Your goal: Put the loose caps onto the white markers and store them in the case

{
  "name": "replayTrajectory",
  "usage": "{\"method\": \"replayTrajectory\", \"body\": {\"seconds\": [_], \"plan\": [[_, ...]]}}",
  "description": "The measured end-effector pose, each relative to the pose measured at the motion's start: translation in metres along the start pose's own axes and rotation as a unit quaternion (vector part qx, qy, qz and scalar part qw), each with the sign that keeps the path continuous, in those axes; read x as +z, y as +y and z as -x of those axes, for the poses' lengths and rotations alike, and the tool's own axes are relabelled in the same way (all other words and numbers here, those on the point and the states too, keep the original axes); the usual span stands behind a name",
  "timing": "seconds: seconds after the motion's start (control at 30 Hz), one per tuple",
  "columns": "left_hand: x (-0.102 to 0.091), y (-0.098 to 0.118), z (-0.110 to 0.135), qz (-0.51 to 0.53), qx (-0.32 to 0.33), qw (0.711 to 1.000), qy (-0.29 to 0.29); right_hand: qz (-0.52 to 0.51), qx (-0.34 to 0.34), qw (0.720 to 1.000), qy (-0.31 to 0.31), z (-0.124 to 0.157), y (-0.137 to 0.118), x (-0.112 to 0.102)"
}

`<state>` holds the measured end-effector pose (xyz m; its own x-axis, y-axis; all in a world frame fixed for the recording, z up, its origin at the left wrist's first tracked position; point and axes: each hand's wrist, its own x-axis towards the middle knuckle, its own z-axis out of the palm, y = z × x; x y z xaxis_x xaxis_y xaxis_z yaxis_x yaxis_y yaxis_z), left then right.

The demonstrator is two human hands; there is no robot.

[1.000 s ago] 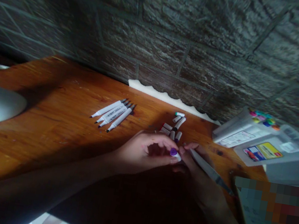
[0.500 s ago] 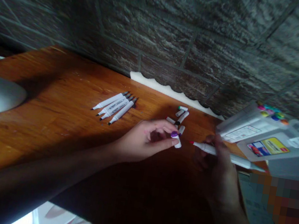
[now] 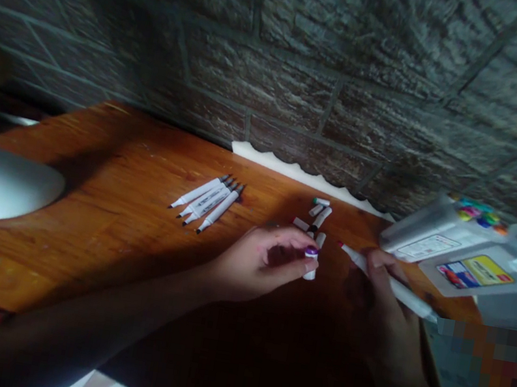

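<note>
Rough grey block wall (image 3: 293, 47), brown wooden tabletop (image 3: 145, 161), scalloped white strip (image 3: 292, 171) at the wall's foot, dim light

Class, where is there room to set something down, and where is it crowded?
Bare tabletop lies between the white rounded object and four uncapped markers, and between those markers and the loose caps. Crowded: around the caps, near the left hand.

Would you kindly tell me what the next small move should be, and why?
I would probably have the left hand set its purple-ended cap down beside the loose caps: the marker in the right hand shows a bare red tip, which seems not to match purple, while what looks like a red-ended cap lies among the loose ones.
</note>
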<state>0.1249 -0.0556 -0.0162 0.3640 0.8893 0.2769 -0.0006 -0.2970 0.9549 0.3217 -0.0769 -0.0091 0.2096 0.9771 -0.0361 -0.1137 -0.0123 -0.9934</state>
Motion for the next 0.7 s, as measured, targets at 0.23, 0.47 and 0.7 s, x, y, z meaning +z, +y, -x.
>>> {"method": "replayTrajectory", "body": {"seconds": [0.23,0.47,0.7], "plan": [[-0.007,0.005,-0.007,0.120,-0.098,0.988,-0.014,0.021,-0.031,0.999,0.008,0.000,0.009,-0.003],[-0.005,-0.001,-0.009,0.291,-0.212,0.933,0.013,0.092,-0.107,0.990,-0.030,0.010,0.005,-0.004],[-0.003,0.001,-0.010,0.329,-0.211,0.920,0.026,0.198,-0.205,0.958,-0.042,0.024,-0.006,-0.003]]}}
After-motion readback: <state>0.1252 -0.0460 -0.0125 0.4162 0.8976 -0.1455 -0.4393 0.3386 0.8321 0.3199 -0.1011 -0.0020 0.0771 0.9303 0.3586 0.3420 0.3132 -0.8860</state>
